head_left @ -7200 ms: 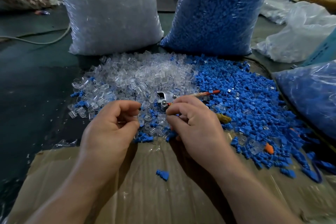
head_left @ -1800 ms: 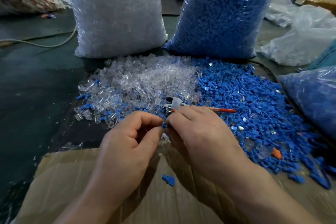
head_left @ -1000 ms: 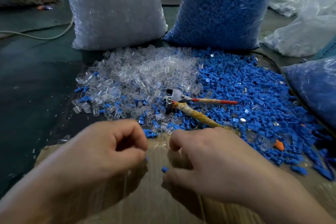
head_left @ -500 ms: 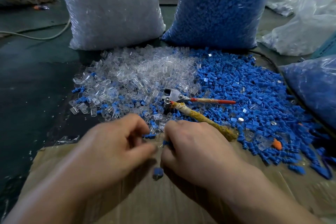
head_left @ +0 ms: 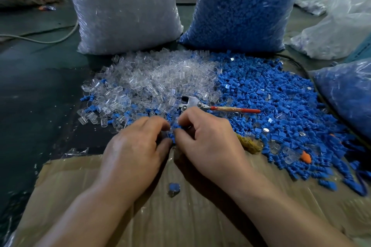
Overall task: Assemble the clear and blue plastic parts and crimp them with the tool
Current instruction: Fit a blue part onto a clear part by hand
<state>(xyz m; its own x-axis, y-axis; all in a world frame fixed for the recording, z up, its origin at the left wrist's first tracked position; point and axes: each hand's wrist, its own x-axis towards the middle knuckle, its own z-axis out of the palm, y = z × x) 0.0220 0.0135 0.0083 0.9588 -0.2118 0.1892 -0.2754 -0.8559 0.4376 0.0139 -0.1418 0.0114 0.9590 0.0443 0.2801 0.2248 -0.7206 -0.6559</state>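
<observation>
Here, both hands meet at the near edge of the piles. The right hand (head_left: 210, 146) and left hand (head_left: 136, 154) have fingers curled in, fingertips together, pinching one small blue part (head_left: 173, 134) between them; whether a clear part sits there too I cannot tell. Just beyond the knuckles lie the crimping pliers (head_left: 190, 103), untouched, red handle pointing right. The clear parts pile (head_left: 152, 80) spreads far left, the blue parts pile (head_left: 271, 102) right. Behind stand a bag of clear parts (head_left: 124, 6) and a bag of blue parts (head_left: 241, 6). A joined clear-and-blue piece (head_left: 173, 188) rests on the cardboard (head_left: 180, 222) near the wrists.
</observation>
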